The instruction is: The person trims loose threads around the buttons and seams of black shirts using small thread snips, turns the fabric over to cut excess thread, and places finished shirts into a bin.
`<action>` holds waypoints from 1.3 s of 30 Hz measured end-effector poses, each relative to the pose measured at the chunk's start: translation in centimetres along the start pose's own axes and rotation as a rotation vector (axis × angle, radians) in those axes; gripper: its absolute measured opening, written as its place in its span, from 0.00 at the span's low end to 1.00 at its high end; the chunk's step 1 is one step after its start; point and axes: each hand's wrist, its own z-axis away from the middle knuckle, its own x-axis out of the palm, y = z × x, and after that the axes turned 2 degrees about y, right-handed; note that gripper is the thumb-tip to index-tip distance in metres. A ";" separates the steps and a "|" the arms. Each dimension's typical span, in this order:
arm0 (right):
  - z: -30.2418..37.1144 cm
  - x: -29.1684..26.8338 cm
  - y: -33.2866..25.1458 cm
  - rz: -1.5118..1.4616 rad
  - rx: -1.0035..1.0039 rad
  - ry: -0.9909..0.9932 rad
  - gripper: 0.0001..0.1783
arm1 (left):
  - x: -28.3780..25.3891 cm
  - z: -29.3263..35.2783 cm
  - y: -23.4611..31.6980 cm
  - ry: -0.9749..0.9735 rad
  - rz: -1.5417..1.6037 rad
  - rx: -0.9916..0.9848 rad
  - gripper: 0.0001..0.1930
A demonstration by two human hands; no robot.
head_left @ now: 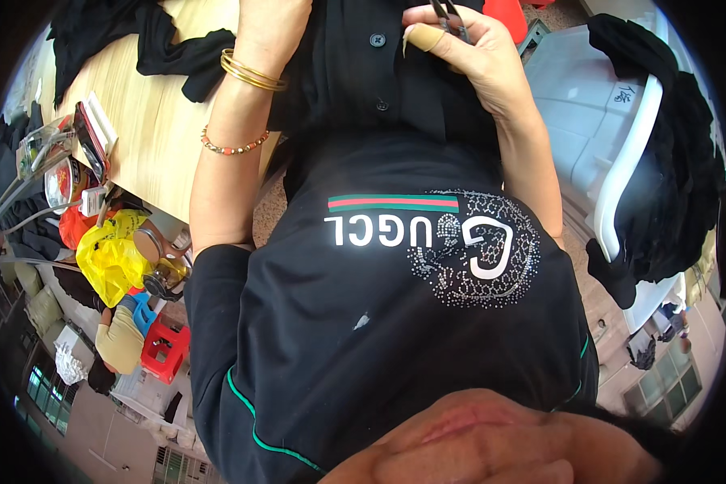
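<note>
A black buttoned garment lies across my lap, with two dark buttons showing down its front. At its left side is my left hand, cut off by the top edge, so its fingers are hidden. Over the garment's right side, my right hand is closed on small dark thread snips, whose two arms point up out of view. A tan wrap covers the right thumb. Gold bangles and a beaded bracelet circle my left wrist and forearm.
To the left stands a wooden table bearing black cloth and small items. A yellow bag hangs beside it. A white plastic bin is at the right, with black garments over its rim. Behind sits another person near a red stool.
</note>
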 end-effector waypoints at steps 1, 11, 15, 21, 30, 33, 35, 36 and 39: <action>-0.3 0.0 0.1 0.059 0.010 -0.003 0.08 | 0.2 -0.1 0.4 -0.014 -0.046 0.033 0.03; -0.3 -4.2 1.2 0.096 -0.487 0.123 0.09 | 4.6 -2.7 5.5 0.019 -0.488 0.472 0.04; -1.0 -5.1 2.0 -0.029 -0.283 0.164 0.10 | 4.5 -5.3 3.7 -0.084 -0.873 0.359 0.07; -2.1 -4.5 3.3 -0.076 -0.154 0.242 0.07 | 3.5 -4.8 1.0 -0.270 -1.045 0.225 0.08; -0.4 -5.6 3.8 -0.071 -0.103 0.202 0.06 | 4.2 -1.9 3.6 -0.270 -0.976 0.424 0.06; 0.1 -5.8 3.3 -0.102 -0.111 0.171 0.05 | 5.3 0.3 6.1 -0.170 -0.929 0.457 0.08; 0.2 -5.9 3.1 -0.012 -0.051 0.112 0.06 | 6.5 2.4 8.2 -0.236 -1.021 0.325 0.07; 0.2 -5.8 3.2 0.035 -0.022 0.079 0.06 | 6.9 3.1 8.7 -0.323 -1.121 0.198 0.07; 0.2 -4.5 3.4 -0.056 -0.152 0.037 0.06 | 5.9 3.7 6.1 -0.460 -1.048 0.289 0.11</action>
